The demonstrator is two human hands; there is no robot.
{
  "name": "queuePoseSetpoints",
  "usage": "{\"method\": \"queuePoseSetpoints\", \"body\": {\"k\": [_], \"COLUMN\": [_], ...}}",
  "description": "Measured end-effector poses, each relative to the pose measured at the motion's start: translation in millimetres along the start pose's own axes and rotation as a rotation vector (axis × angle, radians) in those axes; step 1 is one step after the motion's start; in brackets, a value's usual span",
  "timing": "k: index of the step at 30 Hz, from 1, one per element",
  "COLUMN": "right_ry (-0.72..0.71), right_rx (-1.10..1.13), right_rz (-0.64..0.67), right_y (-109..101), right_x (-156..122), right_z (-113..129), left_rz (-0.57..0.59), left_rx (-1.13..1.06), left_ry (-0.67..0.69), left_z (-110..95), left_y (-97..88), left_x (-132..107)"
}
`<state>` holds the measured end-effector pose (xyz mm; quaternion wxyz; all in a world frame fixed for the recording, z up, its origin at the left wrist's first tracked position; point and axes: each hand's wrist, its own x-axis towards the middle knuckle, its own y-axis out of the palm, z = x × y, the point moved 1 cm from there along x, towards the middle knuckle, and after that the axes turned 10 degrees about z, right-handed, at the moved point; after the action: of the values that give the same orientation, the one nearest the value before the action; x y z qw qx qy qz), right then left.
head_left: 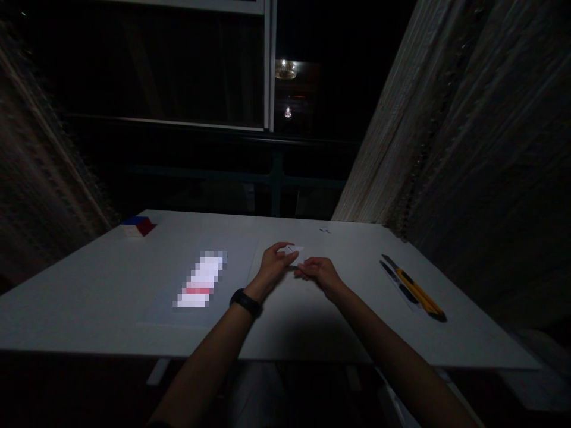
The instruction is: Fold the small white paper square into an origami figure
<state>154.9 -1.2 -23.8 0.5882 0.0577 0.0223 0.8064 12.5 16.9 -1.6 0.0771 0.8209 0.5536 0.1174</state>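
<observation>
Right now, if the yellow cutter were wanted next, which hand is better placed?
Probably the right hand: the yellow cutter lies on that side, nearer, while the left hand, farther off, holds the small white piece. Whether the right also grips it is unclear.

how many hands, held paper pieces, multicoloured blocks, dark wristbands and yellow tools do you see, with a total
Hands: 2, left hand and right hand
Held paper piece: 1
Multicoloured block: 1
Dark wristband: 1
Yellow tool: 1
Total: 6
</observation>
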Motion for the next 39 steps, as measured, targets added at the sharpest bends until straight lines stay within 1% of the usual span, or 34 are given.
{"method": "queuePoseSetpoints", "body": {"k": [4,8,13,17,20,24,26,28,32,35,39], "right_ry": [0.009,0.019,0.012,0.018,-0.008,-0.139,-0.200,-0.234,-0.270,-0.270,-0.256], "right_rx": [-0.013,-0.018,-0.047,-0.053,-0.042,-0.016,-0.034,-0.077,-0.170,-0.193,-0.087], "right_rz": [0.049,0.056,0.071,0.083,0.087,-0.017,-0.070,-0.111,-0.188,-0.255,-0.378], "right_y": [2,2,2,3,2,-1,-2,-3,-3,-5,-10], "right_x": [-1,-2,-2,-1,-1,-2,-2,-1,1,3,4], "right_z": [-1,-1,-1,-2,-2,2,4,6,6,3,-2], "left_rz": [-0.018,-0.005,0.028,0.006,-0.021,-0.041,-0.039,-0.013,0.118,0.140,0.156], "left_rx": [0.063,0.128,0.142,0.205,0.251,0.288,0.289,0.259,0.087,0.040,-0.012], "left_ry": [0.026,0.032,0.048,0.071,0.095,0.124,0.112,0.080,-0.017,-0.052,-0.099], "left_z": [-1,-1,3,5,5,7,6,6,4,5,10], "left_y": [-0.4,-1.6,-2.9,-4.2,-5.9,-8.0,-7.5,-5.6,0.3,2.5,3.7], "left_x": [0,0,2,4,5,6,5,3,-1,-2,-1]}}
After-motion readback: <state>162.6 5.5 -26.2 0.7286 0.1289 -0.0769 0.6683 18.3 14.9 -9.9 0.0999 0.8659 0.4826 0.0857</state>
